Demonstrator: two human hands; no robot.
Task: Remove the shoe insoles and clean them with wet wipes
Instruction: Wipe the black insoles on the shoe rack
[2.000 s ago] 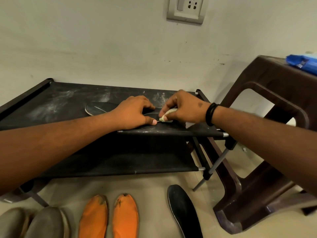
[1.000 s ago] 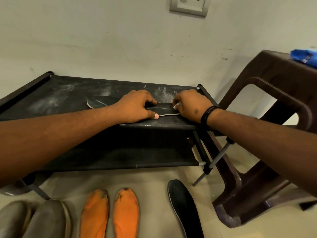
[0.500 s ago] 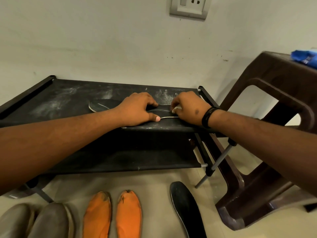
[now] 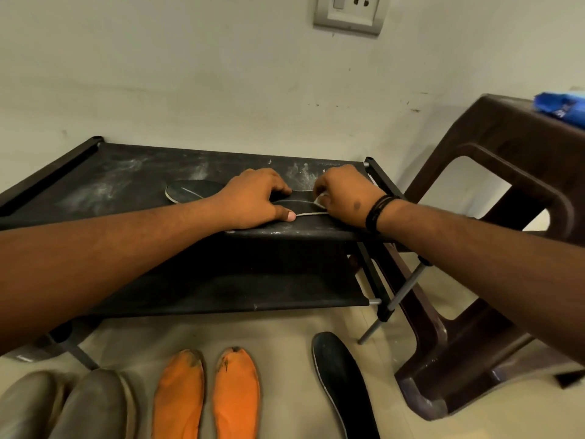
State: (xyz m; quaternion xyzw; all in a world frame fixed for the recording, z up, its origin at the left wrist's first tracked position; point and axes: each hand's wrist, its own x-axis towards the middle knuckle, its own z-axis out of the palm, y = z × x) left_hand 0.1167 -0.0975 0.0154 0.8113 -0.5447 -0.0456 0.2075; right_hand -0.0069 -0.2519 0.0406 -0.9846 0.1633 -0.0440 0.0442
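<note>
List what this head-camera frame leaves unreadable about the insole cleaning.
- Wet wipe: only a pale scrap shows under the right hand.
- Black insole on the rack: its middle is covered by the left hand.
- Blue packet on the stool: cut off by the right edge, label too small.

We face an off-white wall (image 4: 196, 74), scuffed in places, with a grey socket plate (image 4: 348, 14) high up. A black two-tier rack (image 4: 95, 172), dusted white on top, stands on the beige floor (image 4: 285, 331). A brown plastic stool (image 4: 512, 198) stands to our right.
</note>
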